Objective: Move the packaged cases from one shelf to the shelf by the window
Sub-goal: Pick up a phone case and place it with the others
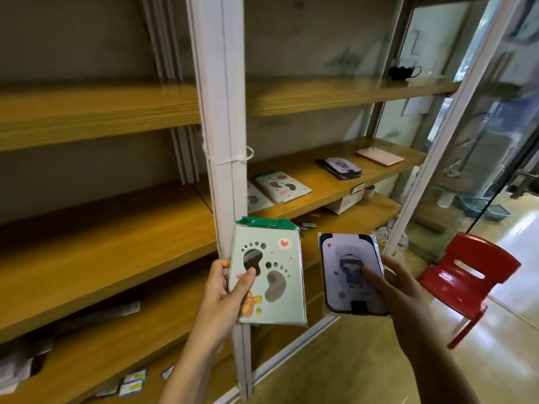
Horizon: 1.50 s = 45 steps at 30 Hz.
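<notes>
A red plastic chair [466, 272] stands on the glossy floor [513, 330]. Beyond the chair lies a blue basket [481, 210]. High above the chair, slightly left, sits a black face mask [404, 72]. Left of the chair is a white box [345, 203], and far left and lower lie small blue-and-white cards [132, 383].

Your left hand [224, 287] has the footprint pack [268, 272]: pale mint, one black print and one grey, pink hearts, an orange-brown bear in the corner, and a green header strip [267, 223] on top. The lavender case [351, 272] in your right hand [399, 284] has a dark rim and a little cartoon figure in navy. The shelf boards [116, 228] are honey-yellow woodgrain and the uprights [221, 112] are white. The shelved packs [281, 186] have the same footprint pattern, with a dark-edged stack [339, 168] and a pink flat piece [379, 155] nearby. The chair [466, 272] is bright red.
</notes>
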Available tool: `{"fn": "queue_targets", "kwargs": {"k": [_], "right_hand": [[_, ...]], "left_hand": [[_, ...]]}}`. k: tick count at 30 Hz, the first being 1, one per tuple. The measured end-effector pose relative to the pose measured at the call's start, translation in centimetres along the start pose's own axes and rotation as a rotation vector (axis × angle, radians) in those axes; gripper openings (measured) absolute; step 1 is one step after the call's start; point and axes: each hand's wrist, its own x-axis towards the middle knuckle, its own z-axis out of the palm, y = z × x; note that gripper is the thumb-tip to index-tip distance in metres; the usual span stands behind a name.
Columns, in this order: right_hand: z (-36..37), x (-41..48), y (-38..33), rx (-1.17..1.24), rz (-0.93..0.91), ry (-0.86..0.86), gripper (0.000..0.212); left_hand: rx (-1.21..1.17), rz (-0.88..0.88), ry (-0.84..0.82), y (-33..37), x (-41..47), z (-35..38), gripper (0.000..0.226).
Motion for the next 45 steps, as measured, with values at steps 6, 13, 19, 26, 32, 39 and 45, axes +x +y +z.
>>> {"fn": "queue_targets", "kwargs": {"k": [6,13,19,26,32,39,45], "right_hand": [[-4.0,4.1,0.0,0.03,0.009,0.038,0.053],[-5.8,12.1,0.6,0.015,0.063,0.027,0.048],[-5.8,21.0,-1.3,-0.043,0.051,-0.071,0.045],[-7.0,29.5,-1.4,-0.038,0.058,-0.065,0.047],[-7.7,35.9,-1.4,-0.056,0.09,-0.118,0.041],[-10.6,44.9,-2.5,-0.1,0.075,-0.249,0.034],[-14.2,53.6,-3.5,-0.204,0.048,-0.322,0.045]], "left_hand": [[-0.02,-0.016,0.056,-0.3,4.2,5.4,0.021],[-0.056,-0.017,0.128,-0.1,11.4,9.0,0.025],[-0.048,-0.004,0.209,1.2,19.1,11.3,0.034],[-0.033,-0.044,0.305,1.8,27.1,13.5,0.04],[0.178,-0.059,0.464,2.1,29.6,14.5,0.041],[0.86,-0.023,0.811,2.3,30.7,17.8,0.049],[1.086,0.14,0.688,3.0,32.5,23.5,0.035]]}}
